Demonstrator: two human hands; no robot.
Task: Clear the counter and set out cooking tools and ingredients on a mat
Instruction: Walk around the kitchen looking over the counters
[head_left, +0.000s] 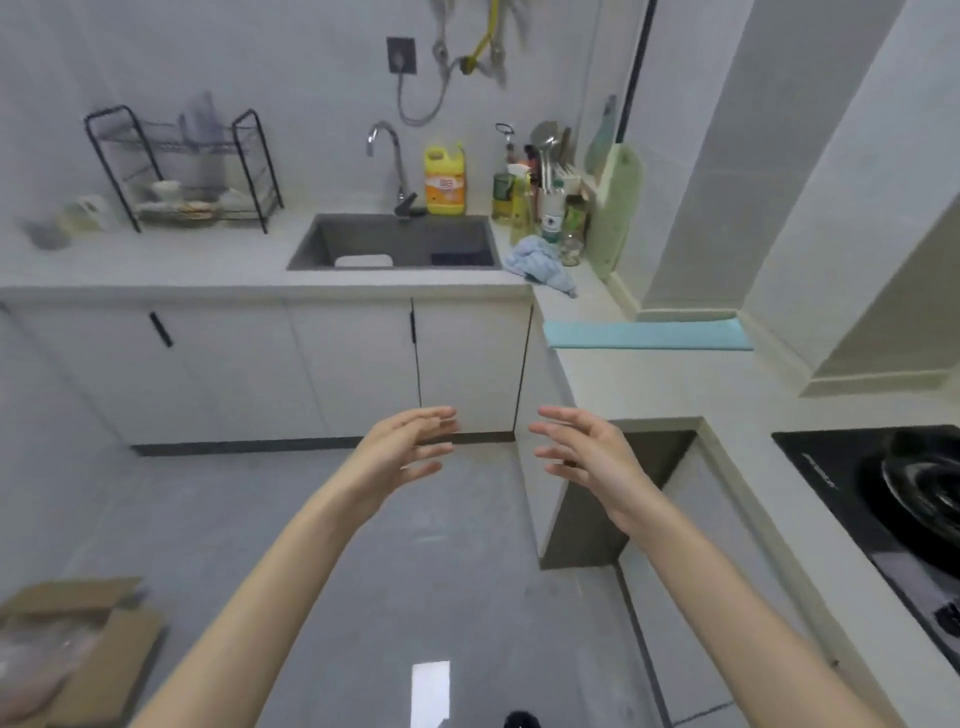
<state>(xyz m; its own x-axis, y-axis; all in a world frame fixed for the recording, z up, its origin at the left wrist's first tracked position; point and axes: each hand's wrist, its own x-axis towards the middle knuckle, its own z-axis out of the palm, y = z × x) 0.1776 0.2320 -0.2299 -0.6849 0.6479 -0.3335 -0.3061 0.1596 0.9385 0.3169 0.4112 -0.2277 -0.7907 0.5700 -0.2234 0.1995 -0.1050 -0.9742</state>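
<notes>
- Left hand (402, 447) raised over the floor (363, 545), fingers spread and slightly curled, holding nothing.
- Right hand (587, 449) level with it, palm facing the left, fingers apart, likewise empty; clear gap between the two hands, no contact.
- Both forearms stretched out from the bottom edge, well short of the counter (208, 260) front.
- L-shaped counter: long run along the back wall, second run down the right side, the two meeting at an inner corner by the cabinet doors (467, 364).
- Folded teal mat (647, 334) lying flat across the right run, one end at the front edge, the other against the wall ledge.
- Crumpled blue cloth (540, 262) at the corner, just right of the sink (395, 241), a tail drooping toward the front edge.
- Cluster of bottles and utensils (545, 202) crowded against the back wall between a yellow jug (444, 182) and a pale green cutting board (618, 208) leaning upright.
- Black wire rack (182, 166) at the far left; bare stretch of counter between it and the sink.
- Open counter between the mat and the black stovetop (852, 478), pan (930, 478) on it at the right edge.
- Wide floor ahead; cardboard box (88, 649) at lower left.
</notes>
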